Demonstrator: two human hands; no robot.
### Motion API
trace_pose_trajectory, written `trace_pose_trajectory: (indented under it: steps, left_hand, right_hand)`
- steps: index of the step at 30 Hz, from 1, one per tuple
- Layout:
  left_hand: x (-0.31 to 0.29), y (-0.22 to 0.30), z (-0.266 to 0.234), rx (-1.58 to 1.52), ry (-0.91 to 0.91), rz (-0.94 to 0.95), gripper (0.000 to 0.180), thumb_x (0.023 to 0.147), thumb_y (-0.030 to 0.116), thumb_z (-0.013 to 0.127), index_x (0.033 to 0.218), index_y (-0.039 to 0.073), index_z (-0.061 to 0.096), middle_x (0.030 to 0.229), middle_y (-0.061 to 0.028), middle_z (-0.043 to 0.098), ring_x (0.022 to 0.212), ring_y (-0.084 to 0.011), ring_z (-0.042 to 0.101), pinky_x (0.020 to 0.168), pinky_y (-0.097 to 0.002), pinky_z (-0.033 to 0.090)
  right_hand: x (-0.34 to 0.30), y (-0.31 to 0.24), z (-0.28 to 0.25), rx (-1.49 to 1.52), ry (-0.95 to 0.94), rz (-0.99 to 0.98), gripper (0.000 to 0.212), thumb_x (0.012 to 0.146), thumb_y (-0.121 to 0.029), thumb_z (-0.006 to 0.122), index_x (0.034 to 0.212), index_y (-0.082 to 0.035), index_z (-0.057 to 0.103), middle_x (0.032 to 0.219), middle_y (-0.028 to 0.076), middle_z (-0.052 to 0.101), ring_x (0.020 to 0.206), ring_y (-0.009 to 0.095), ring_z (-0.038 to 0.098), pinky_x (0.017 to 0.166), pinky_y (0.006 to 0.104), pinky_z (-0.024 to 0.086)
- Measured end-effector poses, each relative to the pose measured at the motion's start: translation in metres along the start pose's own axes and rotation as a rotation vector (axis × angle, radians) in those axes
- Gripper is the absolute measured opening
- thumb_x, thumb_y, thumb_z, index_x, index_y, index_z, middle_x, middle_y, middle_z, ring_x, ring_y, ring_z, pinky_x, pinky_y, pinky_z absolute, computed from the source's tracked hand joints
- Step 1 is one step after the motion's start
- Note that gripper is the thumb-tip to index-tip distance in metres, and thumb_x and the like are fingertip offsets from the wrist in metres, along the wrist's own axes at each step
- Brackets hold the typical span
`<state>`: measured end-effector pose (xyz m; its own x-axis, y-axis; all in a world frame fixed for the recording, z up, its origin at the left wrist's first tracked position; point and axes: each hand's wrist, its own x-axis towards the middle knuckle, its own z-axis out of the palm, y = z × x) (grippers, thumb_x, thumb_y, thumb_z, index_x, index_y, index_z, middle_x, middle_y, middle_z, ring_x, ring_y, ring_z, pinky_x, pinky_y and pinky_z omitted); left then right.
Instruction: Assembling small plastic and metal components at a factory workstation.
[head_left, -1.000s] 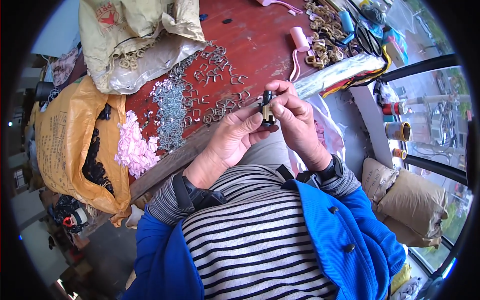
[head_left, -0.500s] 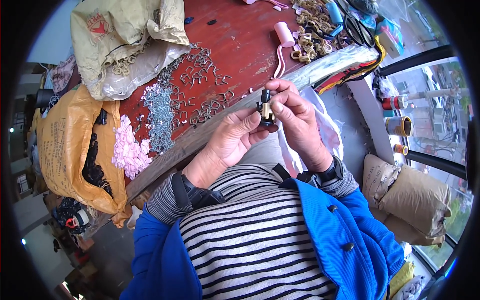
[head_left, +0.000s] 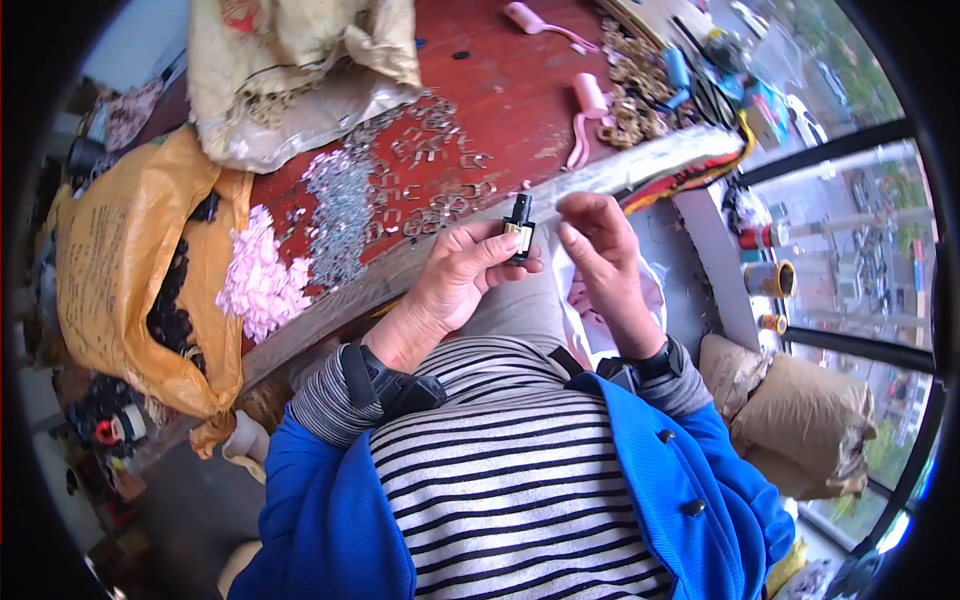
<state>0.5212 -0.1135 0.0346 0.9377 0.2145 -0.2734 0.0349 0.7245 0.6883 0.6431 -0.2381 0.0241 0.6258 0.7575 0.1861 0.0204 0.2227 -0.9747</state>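
My left hand [head_left: 462, 270] pinches a small black plastic part [head_left: 520, 225] between thumb and fingers, above my lap near the table edge. The part has a narrow stem at its top and a cream piece set in its middle. To the right of it, apart from the part, is my right hand [head_left: 605, 262]. Its fingers are bent, with a gap between thumb and forefinger, and I see nothing in them. Under my right hand, a white plastic bag [head_left: 655, 300] with pink pieces inside lies at my lap.
On the red table [head_left: 500, 85] lie metal U-shaped clips [head_left: 435, 205], small grey metal pieces [head_left: 340, 240], pink pieces [head_left: 258, 285] and tan loops [head_left: 640, 110]. An orange sack [head_left: 110, 270] holds black parts at left. A beige sack [head_left: 300, 80] stands behind. Brown sacks [head_left: 805, 420] sit at right.
My right hand has let go of the black part and drawn slightly right. The left hand keeps hold of it. The view has shifted a little.
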Motion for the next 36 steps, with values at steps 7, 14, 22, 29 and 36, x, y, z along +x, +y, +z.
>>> trace_pose_trajectory:
  steps: [7, 14, 22, 29, 36]
  left_hand:
    - [-0.058, 0.028, -0.072, 0.035, 0.312, 0.264, 0.02, 0.078, 0.011, 0.052, 0.093, -0.002, 0.053, 0.084, -0.0115, 0.058, 0.074, -0.0173, 0.058, 0.064, -0.0213, 0.048]
    - [-0.131, 0.045, -0.12, 0.042, 0.661, 0.489, 0.017, 0.078, 0.009, 0.052, 0.091, -0.002, 0.055, 0.081, -0.0108, 0.059, 0.073, -0.017, 0.059, 0.062, -0.0209, 0.047]
    - [-0.163, 0.046, -0.149, -0.028, 0.761, 0.574, 0.018, 0.078, 0.008, 0.051, 0.093, -0.002, 0.054, 0.082, -0.0111, 0.059, 0.074, -0.0177, 0.059, 0.062, -0.0214, 0.048]
    - [-0.172, 0.052, -0.165, -0.045, 0.731, 0.589, 0.017, 0.078, 0.007, 0.051, 0.093, -0.002, 0.053, 0.084, -0.0093, 0.058, 0.075, -0.0174, 0.058, 0.063, -0.0228, 0.047]
    - [-0.159, 0.057, -0.16, 0.065, 0.828, 0.58, 0.017, 0.078, 0.005, 0.05, 0.094, -0.002, 0.051, 0.087, -0.0079, 0.055, 0.077, -0.0176, 0.056, 0.065, -0.025, 0.046]
  right_hand:
    - [0.047, 0.006, 0.025, -0.633, -0.39, -0.157, 0.009, 0.073, -0.004, 0.058, 0.081, 0.0, 0.055, 0.073, 0.005, 0.052, 0.067, 0.014, 0.052, 0.062, 0.0236, 0.041]
    - [0.087, 0.027, 0.095, -0.669, -0.827, -0.303, 0.011, 0.068, -0.002, 0.059, 0.08, -0.002, 0.058, 0.074, 0.009, 0.054, 0.065, 0.024, 0.054, 0.057, 0.0305, 0.043]
    - [0.084, 0.05, 0.202, -0.756, -1.024, -0.5, 0.006, 0.068, -0.007, 0.056, 0.074, -0.006, 0.057, 0.076, 0.008, 0.053, 0.069, 0.025, 0.054, 0.059, 0.0336, 0.043]
    - [0.076, 0.081, 0.251, -1.048, -0.959, -0.772, 0.008, 0.064, -0.015, 0.054, 0.07, -0.01, 0.056, 0.083, 0.007, 0.051, 0.079, 0.023, 0.052, 0.066, 0.032, 0.042]
    - [0.078, 0.078, 0.24, -0.666, -0.758, -0.504, 0.013, 0.068, -0.016, 0.054, 0.073, -0.004, 0.055, 0.073, 0.012, 0.052, 0.067, 0.028, 0.054, 0.059, 0.035, 0.044]
